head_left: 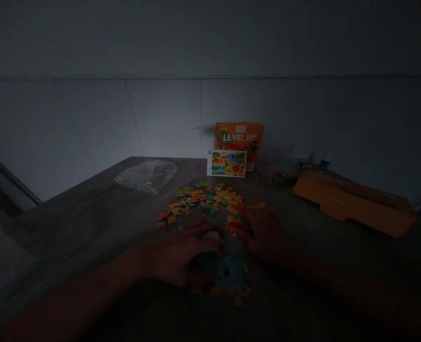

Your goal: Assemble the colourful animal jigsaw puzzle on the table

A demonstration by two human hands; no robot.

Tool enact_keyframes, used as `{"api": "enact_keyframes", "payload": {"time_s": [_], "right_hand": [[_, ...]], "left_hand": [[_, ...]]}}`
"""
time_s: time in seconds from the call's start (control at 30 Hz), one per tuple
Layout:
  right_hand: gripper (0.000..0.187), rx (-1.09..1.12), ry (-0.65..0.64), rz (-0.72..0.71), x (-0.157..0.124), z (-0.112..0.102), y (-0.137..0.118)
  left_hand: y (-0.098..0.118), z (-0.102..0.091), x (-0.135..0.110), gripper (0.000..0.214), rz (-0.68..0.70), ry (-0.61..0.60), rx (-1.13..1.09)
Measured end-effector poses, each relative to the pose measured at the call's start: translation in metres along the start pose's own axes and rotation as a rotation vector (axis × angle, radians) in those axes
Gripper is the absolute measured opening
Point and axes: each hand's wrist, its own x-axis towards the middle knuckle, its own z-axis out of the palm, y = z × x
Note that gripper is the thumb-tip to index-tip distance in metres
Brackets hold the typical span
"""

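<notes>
Head view, very dim: both hands lie palm down on the table [89, 209], close together near its front edge. The left hand [182, 256] rests on the left side of a joined patch of puzzle pieces [234, 278], which spreads to the right from under its fingers. The right hand [263, 232] lies just beyond that patch, its fingertips touching a red-and-yellow piece [234, 227]. The dark hides whether either hand pinches anything. The loose pieces [203, 199] lie scattered straight ahead of both hands, a little nearer the right one. Behind them a picture card [226, 163] leans against the puzzle box [239, 137]. A plastic bag [146, 175] lies far left and an orange tray [353, 204] far right.
</notes>
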Motion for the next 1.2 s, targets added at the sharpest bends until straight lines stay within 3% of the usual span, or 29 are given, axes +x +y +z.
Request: {"api": "enact_keyframes", "payload": {"time_s": [0.13,0.27,0.4,0.5,0.67,0.8,1.2], "right_hand": [[0.026,0.083,0.035,0.021,0.002,0.003,0.005],[0.035,0.353,0.060,0.095,0.002,0.001,0.003],[0.022,0.621,0.112,0.033,-0.002,-0.006,-0.005],[0.021,0.703,0.107,-0.044,-0.005,-0.011,-0.009],[0.028,0.648,0.056,-0.171,-0.006,-0.013,-0.007],[0.046,0.569,0.039,-0.284,-0.007,-0.013,-0.004],[0.053,0.554,-0.021,-0.278,-0.007,-0.011,-0.001]], "left_hand": [[-0.001,0.000,-0.001,0.042,-0.016,0.003,0.037],[-0.001,-0.001,-0.001,0.049,-0.010,0.007,0.061],[-0.003,0.002,-0.002,0.083,-0.026,-0.012,0.052],[-0.006,0.006,-0.004,0.101,-0.078,-0.022,0.050],[-0.010,0.010,-0.006,0.107,-0.078,-0.025,0.065],[-0.010,0.009,-0.005,0.106,-0.099,-0.043,0.064],[-0.009,0.008,-0.005,0.101,-0.138,-0.055,0.027]]}}
